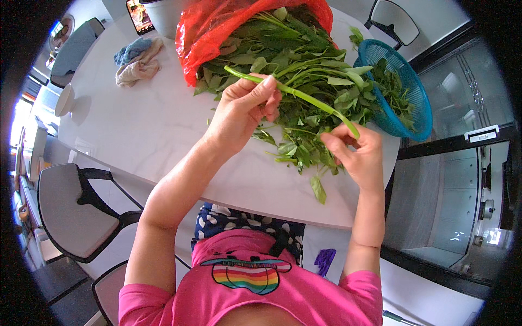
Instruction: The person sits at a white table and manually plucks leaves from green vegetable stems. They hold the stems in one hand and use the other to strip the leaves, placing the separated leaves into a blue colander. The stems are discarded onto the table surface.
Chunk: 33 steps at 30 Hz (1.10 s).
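Observation:
My left hand (248, 100) pinches a long green vegetable stem (312, 102) between thumb and fingers, close to one end. At the stem's other end, which bends downward, my right hand (357, 153) grips it. Below and behind both hands spreads a heap of leafy greens (301, 53), perhaps water spinach, spilling from a red plastic bag (200, 45). Loose leaves and short stem pieces (287, 159) lie on the table between my hands. To the right, a blue plastic colander (422, 108) leans tilted with picked greens (393, 95) inside.
The white marbled table (134, 134) has a curved edge. On it are crumpled cloths (138, 65), a small white dish (65, 100), a lit phone (140, 16) and a pale container (163, 18). Chairs (77, 212) stand at the left; a purple object (325, 261) lies below the table's edge.

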### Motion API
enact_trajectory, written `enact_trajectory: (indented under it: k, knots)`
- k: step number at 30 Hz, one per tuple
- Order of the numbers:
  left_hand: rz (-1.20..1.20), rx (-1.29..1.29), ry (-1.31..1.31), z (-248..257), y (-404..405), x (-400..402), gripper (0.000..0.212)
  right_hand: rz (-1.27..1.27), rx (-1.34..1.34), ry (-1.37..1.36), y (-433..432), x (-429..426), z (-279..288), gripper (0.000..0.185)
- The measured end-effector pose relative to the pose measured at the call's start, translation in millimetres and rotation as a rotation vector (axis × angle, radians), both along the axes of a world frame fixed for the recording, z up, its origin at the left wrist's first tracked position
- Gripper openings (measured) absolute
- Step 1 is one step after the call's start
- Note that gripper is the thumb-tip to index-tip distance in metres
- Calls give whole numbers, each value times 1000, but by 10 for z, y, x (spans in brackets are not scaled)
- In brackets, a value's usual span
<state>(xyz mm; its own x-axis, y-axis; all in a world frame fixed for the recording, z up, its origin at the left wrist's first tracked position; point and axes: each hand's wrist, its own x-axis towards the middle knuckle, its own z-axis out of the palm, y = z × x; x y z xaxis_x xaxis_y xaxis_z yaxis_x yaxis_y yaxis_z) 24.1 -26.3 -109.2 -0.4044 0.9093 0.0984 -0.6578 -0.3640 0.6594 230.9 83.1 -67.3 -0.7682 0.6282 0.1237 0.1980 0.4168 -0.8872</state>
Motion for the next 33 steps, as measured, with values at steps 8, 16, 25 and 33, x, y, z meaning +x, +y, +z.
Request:
enact_trajectory:
  k: [8, 16, 25, 33]
  knots:
    - [137, -97, 76, 41, 5, 35, 17, -107, 253, 162, -128, -61, 57, 14]
    - [132, -167, 132, 59, 17, 85, 15, -103, 341, 326, -37, 30, -42, 10]
    - [37, -130, 30, -10, 29, 66, 19, -45, 78, 306, -67, 72, 70, 12]
    - [181, -234, 331, 1, 20, 117, 15, -1, 471, 181, 11, -48, -45, 20]
